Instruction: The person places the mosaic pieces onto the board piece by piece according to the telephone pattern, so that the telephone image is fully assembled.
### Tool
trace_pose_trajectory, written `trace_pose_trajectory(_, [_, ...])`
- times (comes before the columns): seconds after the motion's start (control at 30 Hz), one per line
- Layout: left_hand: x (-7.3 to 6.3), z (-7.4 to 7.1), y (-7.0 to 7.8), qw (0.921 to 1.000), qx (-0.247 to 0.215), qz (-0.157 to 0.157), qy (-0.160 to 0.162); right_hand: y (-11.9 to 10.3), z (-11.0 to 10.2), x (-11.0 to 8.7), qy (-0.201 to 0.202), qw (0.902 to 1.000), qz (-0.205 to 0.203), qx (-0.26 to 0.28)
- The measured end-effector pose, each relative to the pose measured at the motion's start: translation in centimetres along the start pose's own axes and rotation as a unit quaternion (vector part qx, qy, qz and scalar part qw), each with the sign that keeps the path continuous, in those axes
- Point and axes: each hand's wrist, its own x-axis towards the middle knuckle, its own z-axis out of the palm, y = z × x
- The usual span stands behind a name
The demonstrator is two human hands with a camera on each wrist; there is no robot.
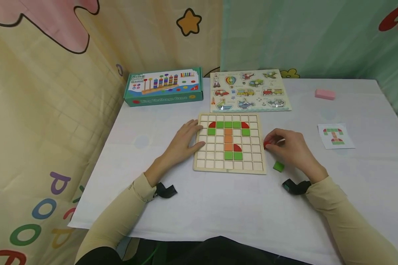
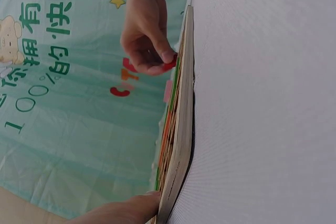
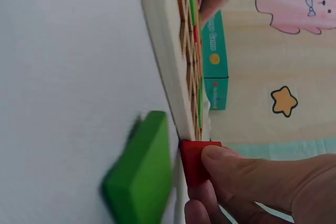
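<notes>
A wooden grid board lies mid-table, with green, orange and red pieces set in some of its squares. My left hand rests at its left edge, thumb and fingers spread on the rim. Just off the board's right edge, my right hand pinches a red block between thumb and fingers. A loose green block lies on the table below that hand; in the right wrist view the green block is large and close.
Behind the board are a green Ring Challenge Game box and a vehicle picture puzzle. To the right lie a pink block and a white pattern card. Curtains hang along the table's back.
</notes>
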Motion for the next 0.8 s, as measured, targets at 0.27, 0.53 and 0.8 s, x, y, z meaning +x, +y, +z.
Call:
trace_pose_trajectory(0.27, [-0.1,-0.1,0.1,1.0,0.001,-0.007,-0.005,-1.4,-0.5,1.2,-0.013,0.9992,-0.038,0.002])
trace_pose_trajectory(0.53, [-0.2,0.0,0.2,0.9999,0.001,-0.011,-0.005,-4.8,1.3,4.2,-0.095,0.9909,-0.088,0.037])
trace_pose_trajectory(0.8, [-0.1,-0.1,0.2,0.9999,0.0,-0.011,-0.003,-7.7,4.1,6.6,-0.136,0.98,-0.141,0.035])
